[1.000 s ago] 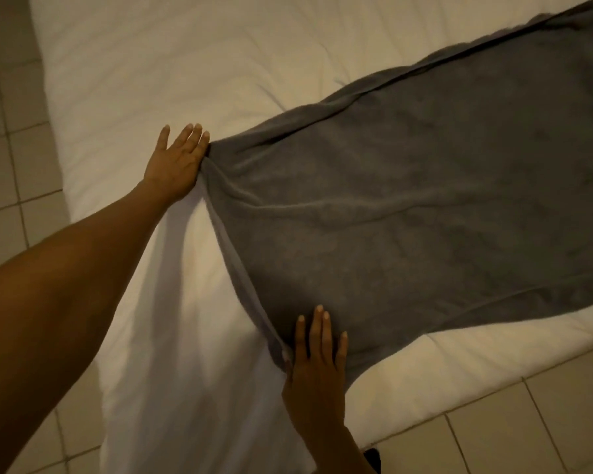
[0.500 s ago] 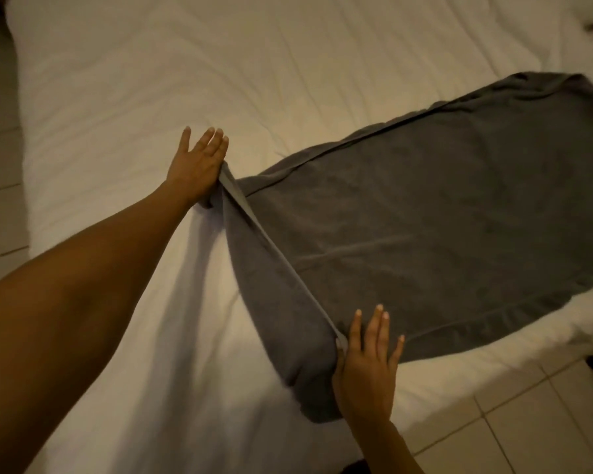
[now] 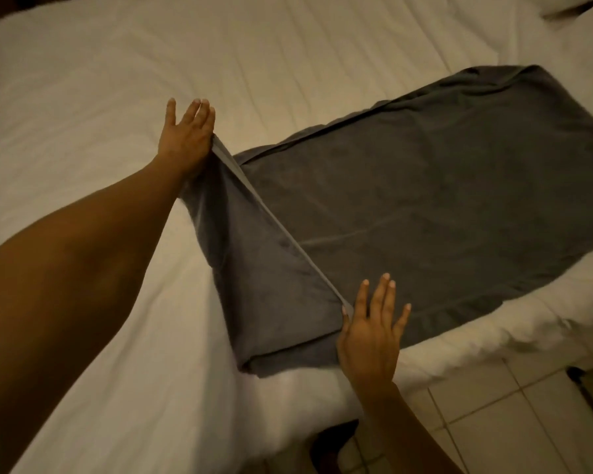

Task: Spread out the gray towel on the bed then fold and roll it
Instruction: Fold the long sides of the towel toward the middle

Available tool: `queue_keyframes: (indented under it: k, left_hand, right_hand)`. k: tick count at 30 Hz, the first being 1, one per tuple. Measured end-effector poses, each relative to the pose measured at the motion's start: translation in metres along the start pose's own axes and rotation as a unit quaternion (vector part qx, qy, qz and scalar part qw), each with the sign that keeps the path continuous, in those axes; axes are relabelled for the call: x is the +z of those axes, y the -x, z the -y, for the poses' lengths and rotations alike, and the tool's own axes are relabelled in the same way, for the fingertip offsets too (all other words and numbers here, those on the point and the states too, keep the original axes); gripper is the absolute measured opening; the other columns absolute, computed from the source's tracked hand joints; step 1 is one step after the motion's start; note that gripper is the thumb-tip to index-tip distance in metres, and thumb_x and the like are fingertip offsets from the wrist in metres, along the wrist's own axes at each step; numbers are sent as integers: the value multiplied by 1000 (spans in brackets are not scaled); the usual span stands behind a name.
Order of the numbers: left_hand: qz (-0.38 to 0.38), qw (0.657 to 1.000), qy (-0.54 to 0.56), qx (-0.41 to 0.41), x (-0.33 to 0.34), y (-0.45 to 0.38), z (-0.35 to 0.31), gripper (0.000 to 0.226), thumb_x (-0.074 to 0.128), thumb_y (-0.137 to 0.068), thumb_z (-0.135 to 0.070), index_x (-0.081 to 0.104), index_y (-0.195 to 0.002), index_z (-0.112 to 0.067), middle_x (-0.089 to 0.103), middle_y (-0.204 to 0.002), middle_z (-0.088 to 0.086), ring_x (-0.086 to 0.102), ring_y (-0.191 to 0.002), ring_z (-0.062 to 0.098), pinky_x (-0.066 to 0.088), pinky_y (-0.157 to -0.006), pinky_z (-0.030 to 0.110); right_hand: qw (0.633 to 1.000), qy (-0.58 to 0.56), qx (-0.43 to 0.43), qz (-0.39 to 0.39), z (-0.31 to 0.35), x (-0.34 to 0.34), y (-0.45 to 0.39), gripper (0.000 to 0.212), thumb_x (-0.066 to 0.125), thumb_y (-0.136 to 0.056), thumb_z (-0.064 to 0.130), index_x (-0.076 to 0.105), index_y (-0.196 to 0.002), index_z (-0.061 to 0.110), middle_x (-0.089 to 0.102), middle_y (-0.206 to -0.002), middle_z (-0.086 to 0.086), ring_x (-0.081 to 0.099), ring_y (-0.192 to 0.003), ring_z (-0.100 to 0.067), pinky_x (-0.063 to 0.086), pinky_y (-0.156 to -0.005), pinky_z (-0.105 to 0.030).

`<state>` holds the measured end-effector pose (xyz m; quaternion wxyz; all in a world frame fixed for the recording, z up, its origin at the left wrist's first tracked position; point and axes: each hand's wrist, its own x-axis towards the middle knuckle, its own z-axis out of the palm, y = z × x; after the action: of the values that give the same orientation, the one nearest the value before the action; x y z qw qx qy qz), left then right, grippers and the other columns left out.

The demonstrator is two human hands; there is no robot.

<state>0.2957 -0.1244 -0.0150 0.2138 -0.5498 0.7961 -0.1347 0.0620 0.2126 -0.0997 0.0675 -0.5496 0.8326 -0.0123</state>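
Both the left hand [image 3: 189, 135] and right hand [image 3: 368, 331], each pinching a corner, have lifted the gray towel [image 3: 425, 206]'s short end off the bed [image 3: 83, 97] at frame centre, carrying it rightward, so folding has begun.

both hands [image 3: 189, 138] [image 3: 368, 340] have lifted the gray towel [image 3: 425, 206]'s near end higher and carried it further over itself.

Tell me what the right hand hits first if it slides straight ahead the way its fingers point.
The right hand points up and slightly right, across the gray towel; it would likely meet only the towel's flat surface, then the bed.
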Motion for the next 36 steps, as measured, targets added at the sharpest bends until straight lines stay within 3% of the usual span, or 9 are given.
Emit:
queue_keyframes:
  k: [8,12,17,21,25,28,32,36]
  left_hand:
    - [-31,998,-55,5,-73,-60,-92,59,25,-101,-29,3,-151,-6,0,-160,12,-1,-148,25,-5,-116,55]
    - [-38,997,-65,11,-101,-93,-141,60,25,-102,-31,1,-152,-7,-1,-160,12,-3,-148,24,-6,-116,54]
    - [-39,998,-40,22,-133,-136,-208,56,20,-102,-26,0,-152,-8,-2,-160,10,-4,-148,23,-7,-115,54]
    - [-38,999,-14,19,-152,-175,-269,57,21,-102,-25,0,-152,-7,-2,-160,10,-4,-148,23,-7,-115,54]
    - [-35,999,9,15,-168,-208,-318,57,19,-103,-30,-1,-151,-7,-2,-160,10,-4,-148,24,-8,-115,53]
    - [-30,999,4,22,-180,-231,-344,57,17,-103,-33,0,-152,-8,-1,-160,10,-3,-148,24,-9,-115,52]
    - [-19,999,-19,32,-198,-262,-377,59,20,-103,-35,-1,-152,-10,-3,-160,9,-4,-148,24,-9,-115,53]
    - [-18,999,-19,22,-221,-292,-415,61,25,-102,-36,1,-152,-11,-1,-161,9,-4,-148,24,-9,-115,53]
  right_hand:
    - [998,2,17,-55,-97,-21,-51,60,43,-88,29,40,-141,1,24,-152,-25,18,-142,-35,5,-112,-55]
    - [997,20,49,-56,-147,-25,-79,60,50,-86,27,41,-140,2,24,-152,-24,17,-141,-34,2,-113,-54]
    - [997,33,52,-51,-213,-31,-127,60,47,-84,26,43,-139,0,25,-152,-24,23,-140,-36,8,-111,-57]
    - [997,36,55,-46,-265,-33,-169,65,65,-79,22,45,-136,-1,26,-151,-25,21,-140,-37,6,-111,-57]
    - [996,76,26,-47,-325,-34,-198,55,40,-91,30,48,-133,-4,28,-149,-29,28,-138,-42,15,-109,-61]
    - [996,80,19,-37,-361,-39,-221,54,41,-90,28,50,-131,-4,30,-147,-31,32,-136,-43,20,-106,-62]
    - [996,75,32,-21,-395,-46,-251,59,37,-85,29,49,-133,-2,29,-149,-27,24,-139,-38,12,-109,-59]
    - [996,70,48,-7,-426,-53,-281,66,21,-91,41,48,-134,-1,27,-151,-26,22,-140,-38,10,-109,-60]
